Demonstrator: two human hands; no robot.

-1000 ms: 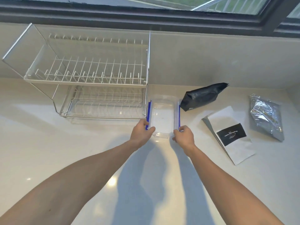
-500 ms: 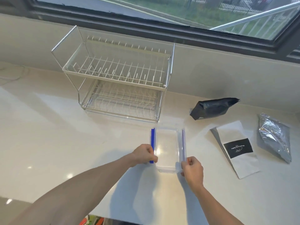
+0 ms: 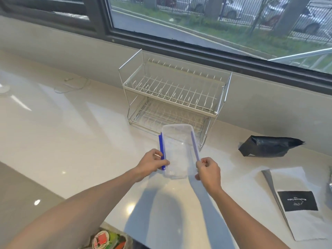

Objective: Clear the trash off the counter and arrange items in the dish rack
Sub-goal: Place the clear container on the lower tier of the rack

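A clear plastic container point(image 3: 177, 150) with blue side clips is held above the white counter point(image 3: 71, 141), tilted with its far end raised. My left hand point(image 3: 152, 163) grips its left blue clip and my right hand point(image 3: 208, 170) grips its right clip. The two-tier wire dish rack point(image 3: 172, 97) stands just behind the container, against the wall, with both tiers bare. A black pouch point(image 3: 267, 146) lies to the right. Nearer me on the right lie a white pouch with a black label point(image 3: 296, 203) and, at the frame's edge, a silver pouch point(image 3: 330, 187).
A thin cable point(image 3: 71, 85) lies on the counter at the back left. The counter's front edge runs diagonally at lower left, with a colourful printed thing point(image 3: 107, 239) below it. A window runs along the wall behind the rack.
Both hands have lifted the container off the counter and tipped its far end up toward the rack. The view has swung so the rack now sits at centre.
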